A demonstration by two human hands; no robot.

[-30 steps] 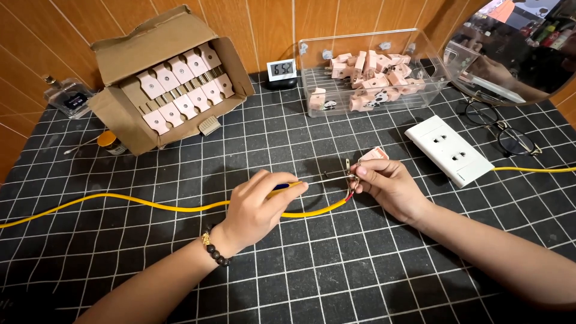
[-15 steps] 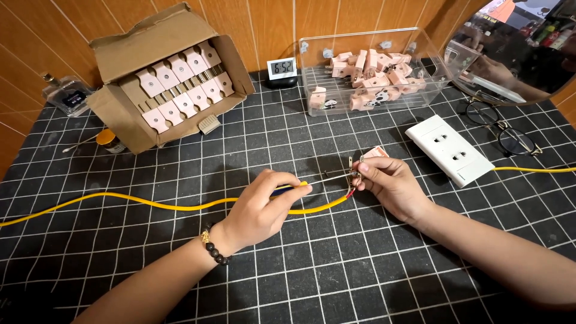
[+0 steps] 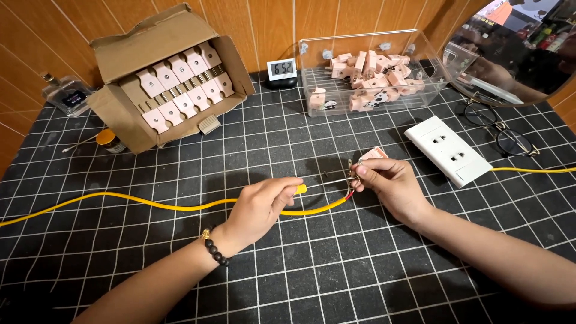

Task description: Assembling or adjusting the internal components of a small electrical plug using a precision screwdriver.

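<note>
While both hands (image 3: 264,204) (image 3: 390,186) grip screwdriver (image 3: 327,181) and plug (image 3: 372,155), a white socket (image 3: 447,150) lies near.

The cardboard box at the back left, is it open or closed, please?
Open: the cardboard box lies tipped with its flap raised, showing rows of pink plugs inside.
</note>
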